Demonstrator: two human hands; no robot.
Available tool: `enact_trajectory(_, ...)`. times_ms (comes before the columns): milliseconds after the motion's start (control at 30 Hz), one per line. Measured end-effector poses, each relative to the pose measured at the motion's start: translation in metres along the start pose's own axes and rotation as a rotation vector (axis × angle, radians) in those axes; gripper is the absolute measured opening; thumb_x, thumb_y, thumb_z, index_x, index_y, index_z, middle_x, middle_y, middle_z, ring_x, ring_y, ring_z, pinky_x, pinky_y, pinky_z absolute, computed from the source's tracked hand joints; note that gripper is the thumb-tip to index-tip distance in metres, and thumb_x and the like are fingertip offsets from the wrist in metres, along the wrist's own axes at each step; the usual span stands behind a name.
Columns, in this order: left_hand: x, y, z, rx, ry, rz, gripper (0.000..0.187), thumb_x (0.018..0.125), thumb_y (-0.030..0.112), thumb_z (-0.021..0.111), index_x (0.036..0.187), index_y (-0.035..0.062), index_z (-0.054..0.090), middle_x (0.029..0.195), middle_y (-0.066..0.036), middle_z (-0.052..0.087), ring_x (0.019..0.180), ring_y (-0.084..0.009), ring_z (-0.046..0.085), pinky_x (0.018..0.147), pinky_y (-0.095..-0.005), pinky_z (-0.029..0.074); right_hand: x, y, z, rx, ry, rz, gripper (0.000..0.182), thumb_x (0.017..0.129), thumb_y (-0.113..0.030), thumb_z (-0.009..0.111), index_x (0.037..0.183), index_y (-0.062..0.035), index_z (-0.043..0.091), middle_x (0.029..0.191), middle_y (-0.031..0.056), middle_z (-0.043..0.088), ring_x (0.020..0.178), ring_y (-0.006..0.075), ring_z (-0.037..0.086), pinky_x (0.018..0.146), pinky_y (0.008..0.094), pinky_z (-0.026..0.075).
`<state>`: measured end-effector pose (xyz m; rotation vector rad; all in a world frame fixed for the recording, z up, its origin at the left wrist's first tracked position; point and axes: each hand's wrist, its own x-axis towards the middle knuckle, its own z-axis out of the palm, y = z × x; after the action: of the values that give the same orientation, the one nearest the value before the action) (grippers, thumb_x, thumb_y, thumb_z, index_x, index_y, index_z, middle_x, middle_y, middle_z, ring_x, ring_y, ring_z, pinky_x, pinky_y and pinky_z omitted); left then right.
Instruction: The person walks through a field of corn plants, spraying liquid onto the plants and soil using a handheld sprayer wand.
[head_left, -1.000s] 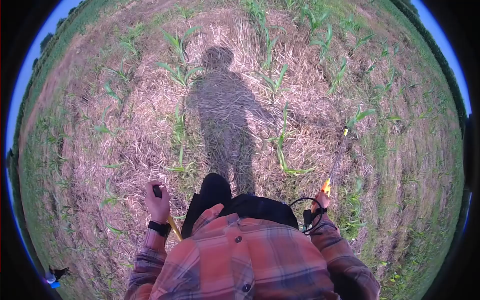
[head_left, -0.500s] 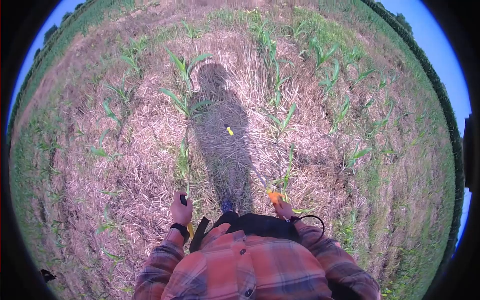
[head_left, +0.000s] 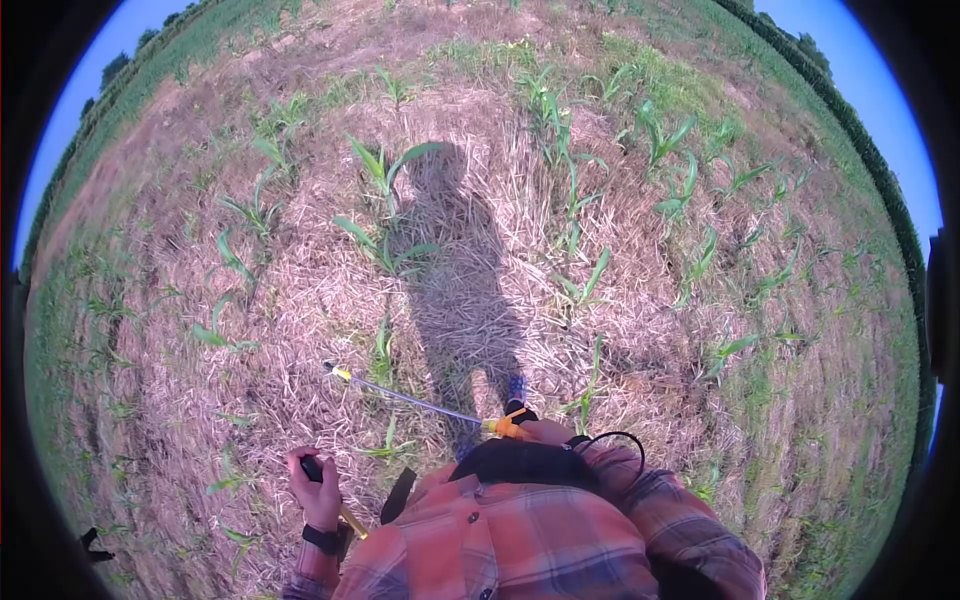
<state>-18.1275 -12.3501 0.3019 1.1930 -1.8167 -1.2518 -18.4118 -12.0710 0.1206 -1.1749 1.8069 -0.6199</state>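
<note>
My left hand is closed around a black grip on a yellow lever, at the lower left beside my plaid shirt. My right hand is wrapped round the orange handle of a spray wand, in front of my waist. The wand's thin grey tube reaches left across the straw and ends in a yellow nozzle with a dark tip. A black hose loops beside my right wrist.
Young green maize plants stand in rows on straw-covered ground. My shadow stretches ahead. One blue shoe shows beyond my right hand. Dark trees line the field's edge.
The wand has swung left, its nozzle moving from the middle to the left. My right hand has moved left. My left hand has moved down and left with the grip. A foot has come forward.
</note>
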Motion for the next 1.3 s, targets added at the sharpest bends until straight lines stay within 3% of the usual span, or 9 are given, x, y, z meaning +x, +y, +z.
enact_trajectory(100,0.031,-0.016,0.059,0.370,0.068,0.131,0.016,0.071,0.002,0.054,0.085,0.0048,0.046,0.063,-0.005,0.045,0.053,-0.0136,0.043,0.049,-0.0281,0.037,0.021,0.030,-0.005,0.406,0.131,0.163,0.023,0.081,-0.029,0.048,0.085,-0.0074,0.053,0.075,0.0137,0.056,0.067,0.0309,0.055,0.060,0.0359,0.043)
enact_trajectory(167,0.049,-0.025,0.092,0.376,0.042,0.136,0.015,0.071,0.004,0.055,0.084,0.0040,0.047,0.061,-0.006,0.042,0.053,-0.0161,0.040,0.050,-0.0298,0.035,0.036,0.056,-0.021,0.211,0.136,0.169,0.032,0.082,-0.035,0.049,0.094,-0.0064,0.055,0.077,0.0152,0.059,0.070,0.0247,0.057,0.064,0.0337,0.042)
enact_trajectory(267,0.073,-0.022,0.121,0.390,0.025,0.166,0.015,0.071,0.007,0.055,0.085,0.0057,0.049,0.062,-0.010,0.046,0.054,-0.0212,0.044,0.052,-0.0332,0.037,0.034,0.061,-0.066,0.018,0.370,0.283,0.030,0.079,-0.035,0.053,0.085,-0.0060,0.058,0.065,0.0113,0.058,0.064,0.0222,0.058,0.058,0.0333,0.043)
enact_trajectory(533,0.118,-0.005,0.206,0.556,-0.063,0.173,0.017,0.071,0.011,0.056,0.087,0.0099,0.050,0.061,-0.013,0.052,0.055,-0.0300,0.053,0.052,-0.0379,0.041,0.004,0.167,-0.117,0.386,0.894,0.626,0.029,0.080,-0.031,0.054,0.071,-0.0039,0.056,0.051,0.0029,0.054,0.041,0.0121,0.049,0.040,0.0270,0.039)
enact_trajectory(700,0.135,0.015,0.237,0.504,-0.073,0.205,0.017,0.071,0.006,0.057,0.086,0.0085,0.049,0.058,-0.010,0.049,0.051,-0.0229,0.049,0.049,-0.0337,0.040,-0.031,0.179,-0.166,1.078,1.171,0.715,0.024,0.083,-0.028,0.052,0.077,-0.0047,0.052,0.051,0.0025,0.047,0.034,0.0105,0.040,0.030,0.0237,0.030)
enact_trajectory(933,0.137,0.082,0.204,0.222,-0.033,0.127,0.017,0.074,0.001,0.054,0.089,0.0064,0.046,0.061,0.000,0.044,0.049,-0.0073,0.043,0.044,-0.0225,0.036,-0.048,0.217,-0.205,1.186,1.481,0.641,0.027,0.084,-0.030,0.050,0.068,-0.0079,0.046,0.047,0.0006,0.041,0.032,0.0092,0.035,0.028,0.0240,0.027)
enact_trajectory(1067,0.136,0.119,0.184,0.153,-0.025,0.020,0.017,0.076,0.004,0.054,0.090,0.0066,0.046,0.061,-0.002,0.045,0.049,-0.0066,0.042,0.045,-0.0221,0.035,-0.041,0.214,-0.220,1.247,1.485,0.640,0.027,0.084,-0.030,0.049,0.068,-0.0075,0.046,0.050,0.0015,0.042,0.032,0.0104,0.036,0.028,0.0243,0.027)
enact_trajectory(1167,0.170,0.062,0.217,0.444,-0.016,0.163,0.018,0.075,0.005,0.053,0.091,0.0050,0.044,0.059,-0.006,0.046,0.051,-0.0182,0.049,0.049,-0.0303,0.039,-0.017,0.199,-0.228,1.184,1.442,0.634,0.025,0.083,-0.027,0.049,0.068,-0.0075,0.047,0.048,0.0009,0.040,0.033,0.0109,0.037,0.029,0.0232,0.029)
enact_trajectory(1300,0.221,0.014,0.269,0.506,-0.155,-0.007,0.019,0.074,0.012,0.055,0.090,0.0076,0.046,0.071,-0.018,0.055,0.065,-0.0350,0.055,0.057,-0.0404,0.042,0.040,0.177,-0.245,1.136,1.248,0.705,0.023,0.083,-0.031,0.050,0.074,-0.0102,0.048,0.049,-0.0005,0.042,0.035,0.0099,0.039,0.031,0.0219,0.029)
